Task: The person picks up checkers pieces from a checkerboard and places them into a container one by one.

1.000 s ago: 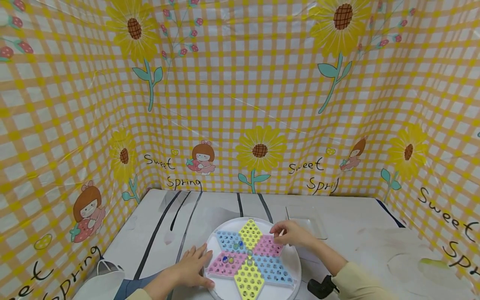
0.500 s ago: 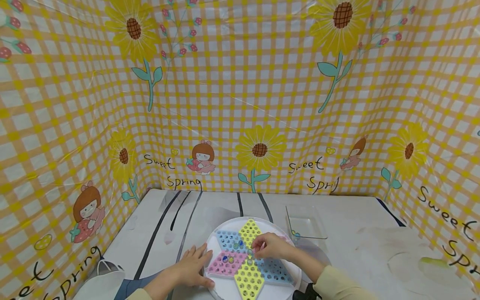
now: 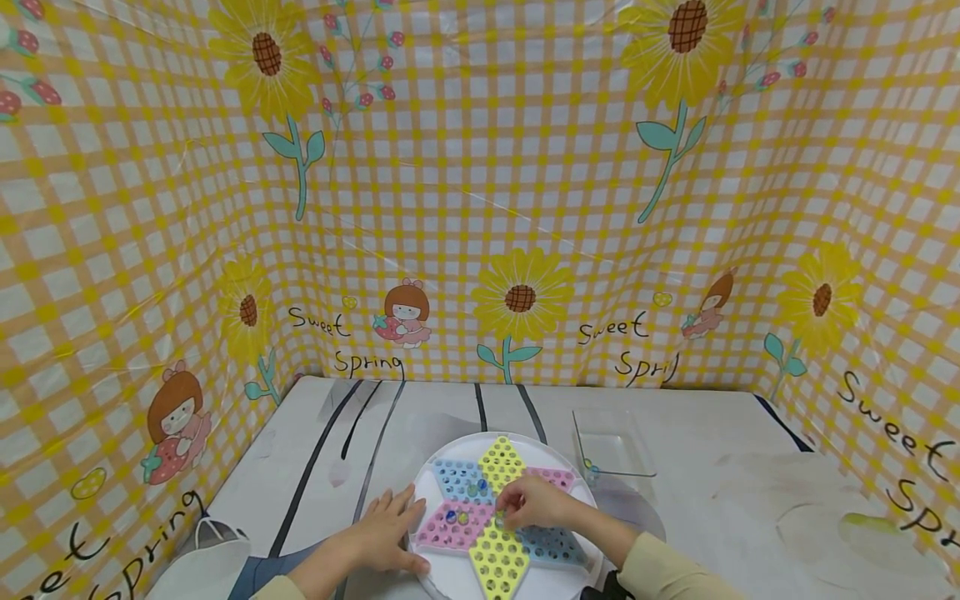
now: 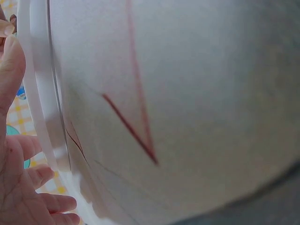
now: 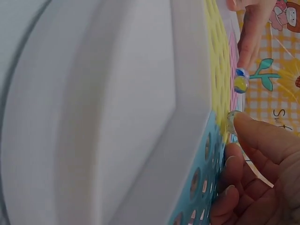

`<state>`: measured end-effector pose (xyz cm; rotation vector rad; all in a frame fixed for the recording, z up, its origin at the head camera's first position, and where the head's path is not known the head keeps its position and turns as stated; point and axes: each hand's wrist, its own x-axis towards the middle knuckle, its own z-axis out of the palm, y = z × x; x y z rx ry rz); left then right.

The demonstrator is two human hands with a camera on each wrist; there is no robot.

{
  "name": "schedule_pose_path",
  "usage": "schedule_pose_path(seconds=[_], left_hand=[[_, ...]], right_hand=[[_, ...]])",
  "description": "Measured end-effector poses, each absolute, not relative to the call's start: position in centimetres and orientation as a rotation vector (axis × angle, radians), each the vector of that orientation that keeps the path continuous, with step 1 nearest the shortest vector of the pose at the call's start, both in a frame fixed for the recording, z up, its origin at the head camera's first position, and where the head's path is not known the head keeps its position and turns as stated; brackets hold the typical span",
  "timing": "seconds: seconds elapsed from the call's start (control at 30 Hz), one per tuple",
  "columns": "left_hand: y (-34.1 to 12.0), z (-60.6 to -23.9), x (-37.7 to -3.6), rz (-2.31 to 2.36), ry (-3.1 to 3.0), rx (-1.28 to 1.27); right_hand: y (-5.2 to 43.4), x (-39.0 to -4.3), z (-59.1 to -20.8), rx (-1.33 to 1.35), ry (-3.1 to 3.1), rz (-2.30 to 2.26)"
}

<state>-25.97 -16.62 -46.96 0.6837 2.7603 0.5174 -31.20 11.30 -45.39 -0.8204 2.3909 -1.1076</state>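
Marble (image 3: 500,518) placement is the step I judge to be in hand: from the head view, a clear marble sits near the middle of the star-shaped game board (image 3: 501,510), under the fingertips of my right hand (image 3: 534,503). To do it well, I would lower the marble straight into one hole, release only once it seats, and avoid nudging the marbles beside it (image 3: 457,517). My left hand (image 3: 386,532) lies flat with fingers straight and slightly spread, pressing the white round tray (image 3: 453,577) at its left rim to steady it. A clear plastic box (image 3: 613,452) stands just beyond the tray on the table (image 3: 712,492). In the left wrist view, the left hand (image 4: 14,154) shows relaxed, parted fingers against the tray rim (image 4: 41,93). In the right wrist view, the right hand (image 5: 255,173) has its fingers curled, the thumb tip pressed on the marble (image 5: 230,123) at the board surface (image 5: 216,70); two more marbles (image 5: 241,80) sit farther along.
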Motion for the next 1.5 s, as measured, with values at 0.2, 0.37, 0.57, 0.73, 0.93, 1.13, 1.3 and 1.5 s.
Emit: schedule_pose_path(seconds=[0.2,0.37,0.57,0.73,0.93,1.13,1.3,1.5], left_hand=[[-16.7,-47.1,-26.1,0.519,2.760,0.681],[-16.7,-47.2,-26.2,0.509,2.767,0.685],[-16.6,-47.1,-26.0,0.512,2.765,0.685],[-16.6,-47.0,-25.9,0.514,2.766,0.680],[-16.6,-46.8,-25.8,0.521,2.761,0.677],[-16.5,-46.6,-25.7,0.530,2.763,0.688],[-16.5,-46.6,-25.7,0.521,2.769,0.687],[-16.5,-46.6,-25.7,0.518,2.770,0.679]], right_hand=[[11.0,-31.1,-45.6,-0.829,2.437,-1.040],[11.0,-31.2,-45.6,-0.847,2.441,-1.022],[11.7,-31.4,-45.4,-0.904,2.404,-1.087],[12.6,-31.8,-45.2,-0.952,2.470,-1.059],[13.3,-32.3,-44.9,-0.956,2.516,-1.020],[13.9,-32.6,-44.4,-0.880,2.542,-1.029],[14.8,-32.9,-43.8,-0.807,2.553,-1.060],[16.4,-33.3,-42.6,-0.799,2.592,-1.057]])
